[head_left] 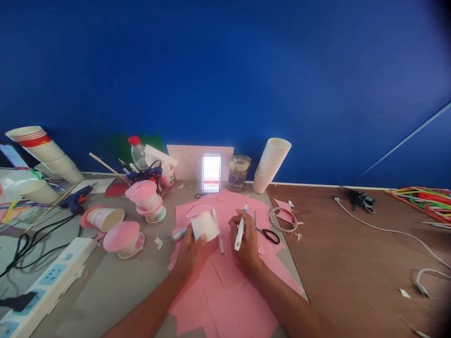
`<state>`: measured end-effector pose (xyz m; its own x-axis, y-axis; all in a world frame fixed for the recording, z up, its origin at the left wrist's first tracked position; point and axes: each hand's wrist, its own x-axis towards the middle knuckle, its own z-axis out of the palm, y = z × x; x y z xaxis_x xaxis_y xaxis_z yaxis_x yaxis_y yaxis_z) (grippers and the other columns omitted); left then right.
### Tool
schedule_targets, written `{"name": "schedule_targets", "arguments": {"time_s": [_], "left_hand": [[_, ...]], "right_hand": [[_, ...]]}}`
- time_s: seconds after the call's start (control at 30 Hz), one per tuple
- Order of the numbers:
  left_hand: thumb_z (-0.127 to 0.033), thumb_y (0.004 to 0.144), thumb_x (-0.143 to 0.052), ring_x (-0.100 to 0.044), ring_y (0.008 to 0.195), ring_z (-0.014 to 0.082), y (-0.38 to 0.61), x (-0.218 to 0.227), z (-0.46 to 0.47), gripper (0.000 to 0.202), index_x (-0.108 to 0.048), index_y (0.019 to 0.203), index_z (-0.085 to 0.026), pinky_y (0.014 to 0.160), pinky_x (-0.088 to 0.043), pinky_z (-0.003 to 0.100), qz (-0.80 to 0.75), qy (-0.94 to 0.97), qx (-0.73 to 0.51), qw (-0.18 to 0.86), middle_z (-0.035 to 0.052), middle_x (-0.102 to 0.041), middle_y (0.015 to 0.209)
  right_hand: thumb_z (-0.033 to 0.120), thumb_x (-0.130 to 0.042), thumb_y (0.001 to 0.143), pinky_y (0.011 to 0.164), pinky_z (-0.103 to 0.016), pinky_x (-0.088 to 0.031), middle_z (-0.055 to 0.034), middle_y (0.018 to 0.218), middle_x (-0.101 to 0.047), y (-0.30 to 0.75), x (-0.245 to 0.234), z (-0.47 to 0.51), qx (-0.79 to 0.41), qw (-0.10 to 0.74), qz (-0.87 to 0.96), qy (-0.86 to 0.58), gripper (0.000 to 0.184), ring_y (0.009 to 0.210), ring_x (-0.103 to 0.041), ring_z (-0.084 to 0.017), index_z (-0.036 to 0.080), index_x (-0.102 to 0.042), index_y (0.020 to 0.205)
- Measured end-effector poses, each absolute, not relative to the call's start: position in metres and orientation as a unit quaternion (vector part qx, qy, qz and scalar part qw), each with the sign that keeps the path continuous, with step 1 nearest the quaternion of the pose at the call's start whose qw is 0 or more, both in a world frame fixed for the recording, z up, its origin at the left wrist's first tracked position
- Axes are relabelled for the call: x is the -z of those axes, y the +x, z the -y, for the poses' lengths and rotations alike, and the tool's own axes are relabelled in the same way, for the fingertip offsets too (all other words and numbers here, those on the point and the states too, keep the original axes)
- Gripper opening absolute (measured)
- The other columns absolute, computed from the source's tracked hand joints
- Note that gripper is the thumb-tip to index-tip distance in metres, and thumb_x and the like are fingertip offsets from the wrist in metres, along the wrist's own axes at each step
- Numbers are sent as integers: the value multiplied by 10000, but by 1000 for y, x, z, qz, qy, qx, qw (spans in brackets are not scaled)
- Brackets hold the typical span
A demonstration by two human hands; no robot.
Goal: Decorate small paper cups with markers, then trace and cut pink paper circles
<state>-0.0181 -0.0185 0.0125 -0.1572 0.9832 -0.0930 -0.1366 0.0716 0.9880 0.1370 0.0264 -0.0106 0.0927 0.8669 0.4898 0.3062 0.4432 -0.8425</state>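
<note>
Paper cup: being held tilted in the left hand, between partly curled thumb and fingers, above pink paper. Sitting left of the right hand, apart from it. Clasping a white pen there in curled fingers.

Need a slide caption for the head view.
Over pink paper sheets, the left hand holds a white cup while the right hand grips a white pen-like tool.

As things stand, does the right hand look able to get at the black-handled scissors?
Probably yes: the scissors lie just beside the right hand, with nothing seen on top of them. It holds a white pen, though, which may need setting down first.
</note>
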Motion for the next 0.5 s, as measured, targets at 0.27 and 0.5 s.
{"name": "schedule_targets", "arguments": {"time_s": [0.27,0.5], "left_hand": [[-376,764,-656,-551,982,231,-16,-10,17,390,-547,1103,-215,837,-420,309,-521,437,-540,495,62,-631,1039],[-392,782,-610,-570,964,232,-13,-9,19,406,-513,1118,-186,840,-445,349,-541,488,-510,458,76,-623,1034]], "right_hand": [[138,-479,840,729,-352,-465,-24,806,-593,137,9,-27,-236,559,641,-471,328,749,-577,-176,218,-449,1157],[126,-475,848,737,-346,-471,-21,818,-596,138,10,-28,-202,572,651,-456,338,754,-578,-162,212,-439,1174]]}}
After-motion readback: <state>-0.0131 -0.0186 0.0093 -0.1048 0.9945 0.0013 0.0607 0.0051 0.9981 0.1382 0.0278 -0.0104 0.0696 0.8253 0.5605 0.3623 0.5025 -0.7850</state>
